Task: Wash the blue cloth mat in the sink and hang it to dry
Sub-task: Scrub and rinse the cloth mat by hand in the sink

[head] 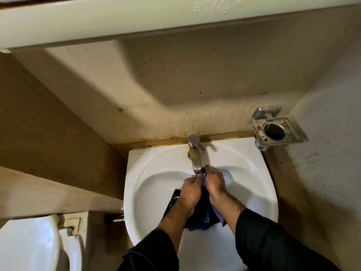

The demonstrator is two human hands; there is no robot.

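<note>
Over the white sink (148,173), under the tap (196,159), left hand (190,189) and right hand (214,182) knuckle to knuckle, fingers curled tight around bunched blue cloth mat (203,218), forearms angled inward

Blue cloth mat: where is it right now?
In the head view, the blue cloth mat is bunched over the white sink basin, gripped by the left hand and right hand below the faucet.
</note>
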